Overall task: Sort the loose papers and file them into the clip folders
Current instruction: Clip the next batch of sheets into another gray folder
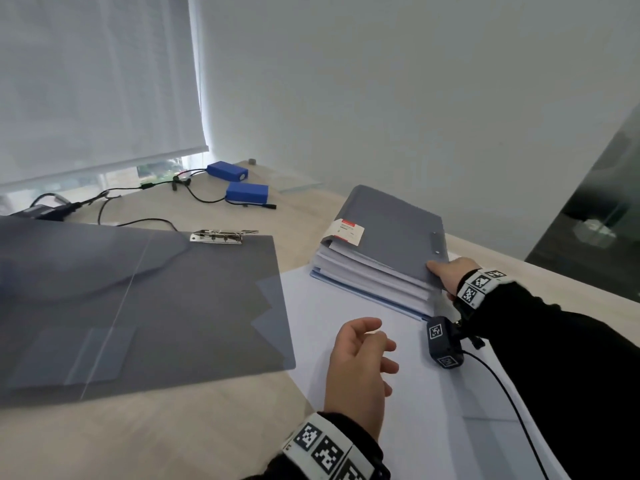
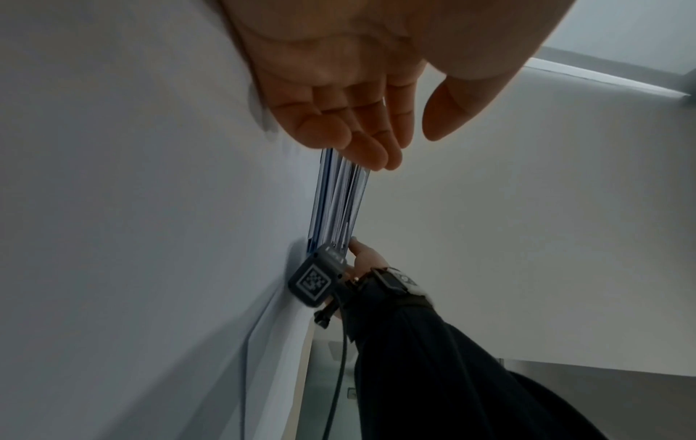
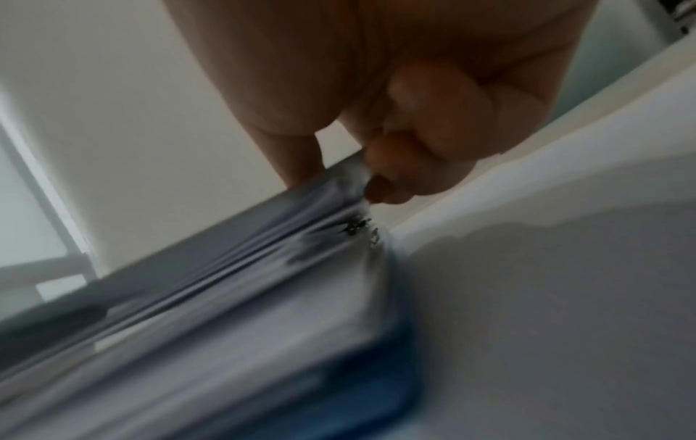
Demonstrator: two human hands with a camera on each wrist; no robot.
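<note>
My left hand (image 1: 360, 372) hovers with palm down, its fingers (image 2: 361, 148) relaxed and a little bent, holding nothing. My right hand (image 1: 446, 271) is reached forward, thumb on top, the fingers (image 3: 433, 131) curled under, pinching.

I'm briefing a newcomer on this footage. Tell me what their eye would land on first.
First, the thick stack of papers and folders at right centre, its near corner gripped by the right hand. Next, the open grey clip folder spread flat on the left, metal clip at its far edge. The left hand hovers relaxed over a white sheet in front.
</note>
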